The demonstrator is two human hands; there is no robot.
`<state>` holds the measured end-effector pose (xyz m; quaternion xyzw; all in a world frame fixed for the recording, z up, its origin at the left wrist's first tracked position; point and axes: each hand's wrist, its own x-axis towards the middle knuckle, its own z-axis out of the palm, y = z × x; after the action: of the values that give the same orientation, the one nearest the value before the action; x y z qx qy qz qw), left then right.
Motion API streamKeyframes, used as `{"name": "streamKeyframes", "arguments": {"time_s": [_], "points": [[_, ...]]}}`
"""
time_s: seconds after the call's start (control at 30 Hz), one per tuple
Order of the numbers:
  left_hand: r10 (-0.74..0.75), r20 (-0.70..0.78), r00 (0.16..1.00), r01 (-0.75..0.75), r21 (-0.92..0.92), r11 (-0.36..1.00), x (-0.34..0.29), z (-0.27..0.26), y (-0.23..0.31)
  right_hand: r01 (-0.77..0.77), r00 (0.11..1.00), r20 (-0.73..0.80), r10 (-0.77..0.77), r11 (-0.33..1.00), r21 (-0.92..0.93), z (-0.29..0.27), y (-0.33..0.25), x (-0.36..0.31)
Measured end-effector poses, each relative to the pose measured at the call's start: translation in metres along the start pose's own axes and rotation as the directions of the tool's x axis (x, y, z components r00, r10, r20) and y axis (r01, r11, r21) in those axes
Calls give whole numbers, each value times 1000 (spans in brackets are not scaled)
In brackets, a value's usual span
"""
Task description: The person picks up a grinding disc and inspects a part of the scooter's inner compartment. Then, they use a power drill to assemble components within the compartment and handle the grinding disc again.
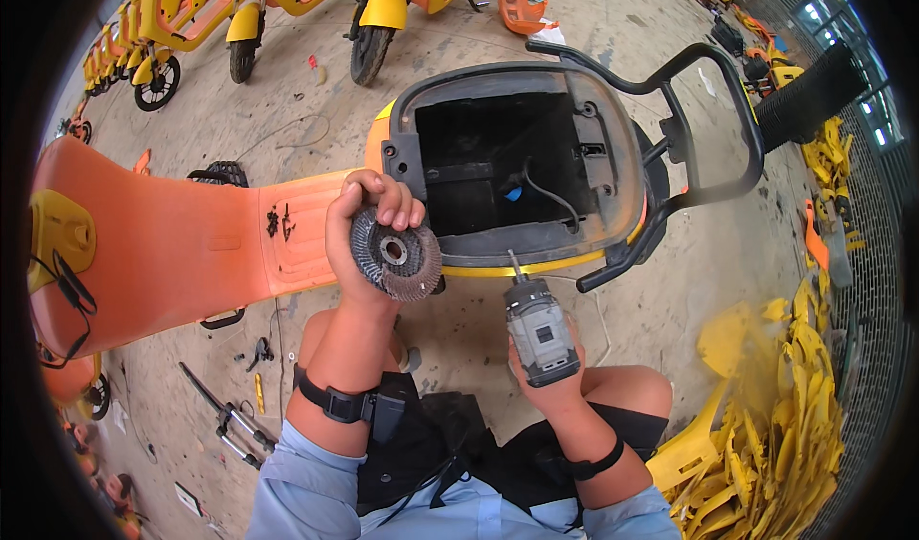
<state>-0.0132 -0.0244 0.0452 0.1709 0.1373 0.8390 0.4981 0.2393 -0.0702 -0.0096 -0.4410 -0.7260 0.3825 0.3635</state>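
Observation:
My left hand (343,236) grips a round, grey flap disc (418,280) with a hole in its middle, fingers curled over its upper edge. In my right hand (557,394) is a grey and black cordless drill (543,332), its thin bit pointing away from me toward the scooter's near rim. In front of me lies a partly stripped orange and yellow scooter (172,224). Its black storage compartment (479,128) is uncovered, with a loose cable and a small blue piece inside. Small dark screws (284,222) rest on the orange footboard.
A black tubular rack (751,128) juts out at the scooter's right end. Yellow plastic panels (756,444) are heaped at the lower right. Yellow scooters (383,13) stand in a row at the far left. A metal fork (230,420) and a brake lever (258,350) lie on the floor.

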Motion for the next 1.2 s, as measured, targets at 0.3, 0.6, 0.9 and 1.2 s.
{"name": "streamKeyframes", "arguments": {"time_s": [0.3,0.6,0.9,1.2], "points": [[27,4,1000,-27,83,996,3,-6,2,23,990,133,-39,993,116,22,-32,5],[24,7,1000,-25,125,992,2,-3,1,-10,1000,-21,10,1000,15,22,-8,-5],[-8,18,1000,5,168,986,4,-7,-5,-20,992,129,14,999,48,16,-29,0],[-30,37,999,21,221,975,6,-7,-8,-51,990,134,47,998,22,13,-37,3]]}}
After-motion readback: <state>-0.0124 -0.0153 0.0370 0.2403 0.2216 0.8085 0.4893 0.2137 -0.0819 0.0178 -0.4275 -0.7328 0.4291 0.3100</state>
